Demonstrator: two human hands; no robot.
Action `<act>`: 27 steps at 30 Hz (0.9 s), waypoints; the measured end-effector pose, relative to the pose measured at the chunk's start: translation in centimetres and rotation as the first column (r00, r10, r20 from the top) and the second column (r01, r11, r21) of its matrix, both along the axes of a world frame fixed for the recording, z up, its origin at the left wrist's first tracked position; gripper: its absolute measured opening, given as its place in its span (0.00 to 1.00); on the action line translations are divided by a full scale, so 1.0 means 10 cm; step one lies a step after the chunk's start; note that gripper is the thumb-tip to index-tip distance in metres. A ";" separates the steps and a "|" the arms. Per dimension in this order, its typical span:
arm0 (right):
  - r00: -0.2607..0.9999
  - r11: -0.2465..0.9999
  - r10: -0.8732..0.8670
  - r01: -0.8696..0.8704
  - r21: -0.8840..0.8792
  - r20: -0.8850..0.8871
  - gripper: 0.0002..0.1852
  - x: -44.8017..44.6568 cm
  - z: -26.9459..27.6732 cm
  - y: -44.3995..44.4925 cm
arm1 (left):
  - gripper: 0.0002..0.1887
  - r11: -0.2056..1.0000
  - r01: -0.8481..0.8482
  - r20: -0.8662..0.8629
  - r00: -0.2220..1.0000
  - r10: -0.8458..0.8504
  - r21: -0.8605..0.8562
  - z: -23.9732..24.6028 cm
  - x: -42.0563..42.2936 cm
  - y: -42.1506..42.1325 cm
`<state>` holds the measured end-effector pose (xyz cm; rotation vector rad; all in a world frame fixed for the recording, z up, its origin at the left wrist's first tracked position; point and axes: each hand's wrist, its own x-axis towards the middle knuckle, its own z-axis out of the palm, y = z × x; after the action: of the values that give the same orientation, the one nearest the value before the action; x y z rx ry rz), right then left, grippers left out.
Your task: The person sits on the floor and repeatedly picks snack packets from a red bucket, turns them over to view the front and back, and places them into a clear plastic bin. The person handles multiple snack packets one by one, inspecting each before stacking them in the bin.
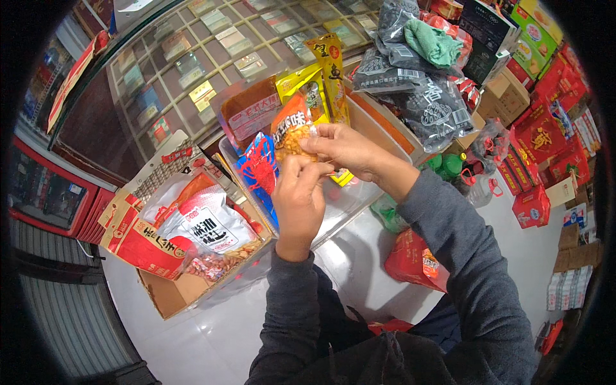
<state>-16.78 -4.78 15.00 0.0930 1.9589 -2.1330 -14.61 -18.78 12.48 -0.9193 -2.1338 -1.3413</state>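
Note:
An orange snack packet (292,122) with a clear part showing yellow pieces is pinched between both hands. My right hand (344,147) grips its right edge. At its lower edge, my left hand (301,192) has curled fingers and thumb on the packet. Beneath lies a translucent plastic bin (375,202). Around the packet in the bin are a blue bag with a red crayfish picture (262,171), a brown packet with a white label (250,118), a yellow packet (301,82) and a tall gold packet (334,72). The hands hide part of the bin.
A cardboard box (168,293) of nut and seed bags stands left, before a glass display counter (216,62) holding cigarette packs. Dark seed bags (423,96) with a green cloth (433,41) are piled right. Bottles (452,163) and a red bag (414,260) are on the floor.

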 end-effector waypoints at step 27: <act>0.971 0.211 0.134 -0.225 0.951 0.199 0.11 -0.65 -1.19 0.41 | 0.16 0.998 -0.054 0.273 0.960 0.064 -0.044 -0.12 -0.15 -0.25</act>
<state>-23.29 -0.64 3.08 0.1388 2.7406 -0.3909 -16.12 -21.24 11.24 -0.7104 -2.3785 -1.4767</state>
